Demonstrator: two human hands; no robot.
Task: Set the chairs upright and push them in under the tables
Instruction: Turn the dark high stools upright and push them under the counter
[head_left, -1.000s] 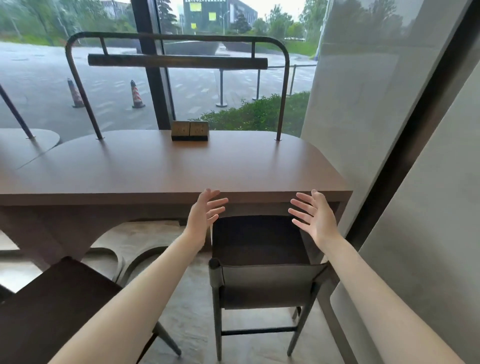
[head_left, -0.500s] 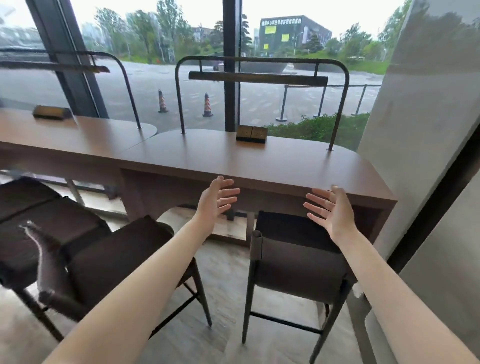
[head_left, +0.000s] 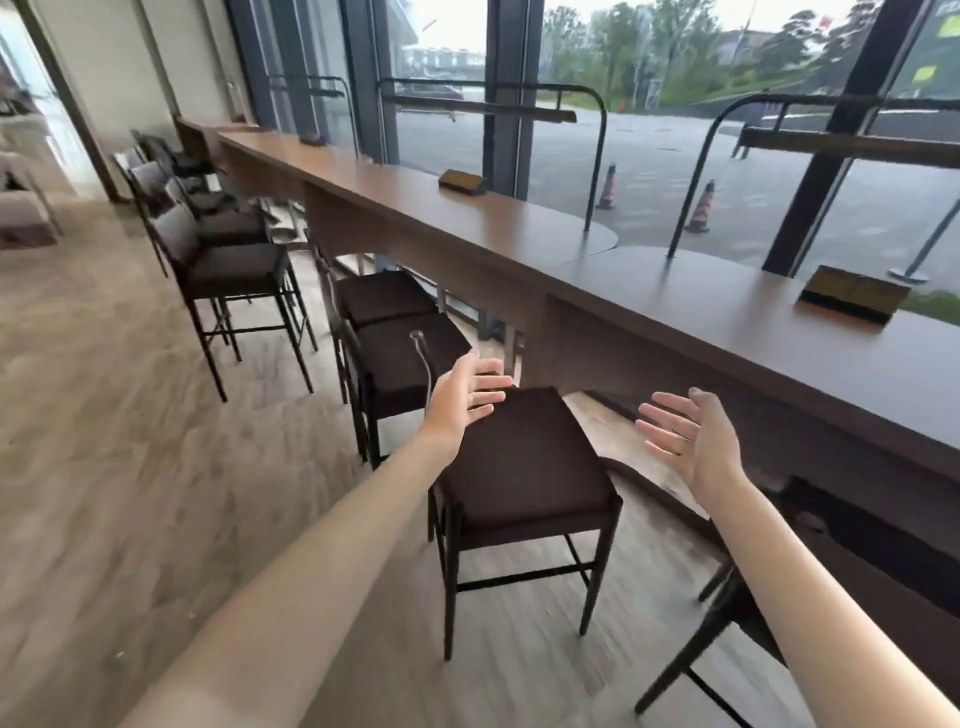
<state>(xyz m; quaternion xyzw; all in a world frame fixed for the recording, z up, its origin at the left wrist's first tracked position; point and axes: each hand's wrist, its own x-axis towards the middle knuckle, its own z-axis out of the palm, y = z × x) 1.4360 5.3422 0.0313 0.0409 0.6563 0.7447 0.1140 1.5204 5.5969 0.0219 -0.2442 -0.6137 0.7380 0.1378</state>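
Observation:
A dark bar chair (head_left: 524, 457) stands upright in front of me, out from the long wooden counter (head_left: 675, 306). My left hand (head_left: 465, 395) hovers with straight fingers over its far left corner, holding nothing. My right hand (head_left: 693, 441) is spread, palm inward, in the air between that chair and the counter edge. Two more dark chairs (head_left: 410, 358) stand close together just beyond. Farther left a chair (head_left: 228, 265) stands well out from the counter, with several more behind it. The chair at lower right (head_left: 727, 618) sits under the counter, only its legs showing.
Metal lamp frames (head_left: 597, 156) rise from the counter, and small wooden blocks (head_left: 852, 293) lie on it. Glass windows run behind the counter. Wood floor (head_left: 130, 467) spreads wide on the left. A doorway and pale furniture show at far left.
My view has swung left from the end chair under the counter to the row of chairs along it. Both hands stay raised and empty, now over the neighbouring chair.

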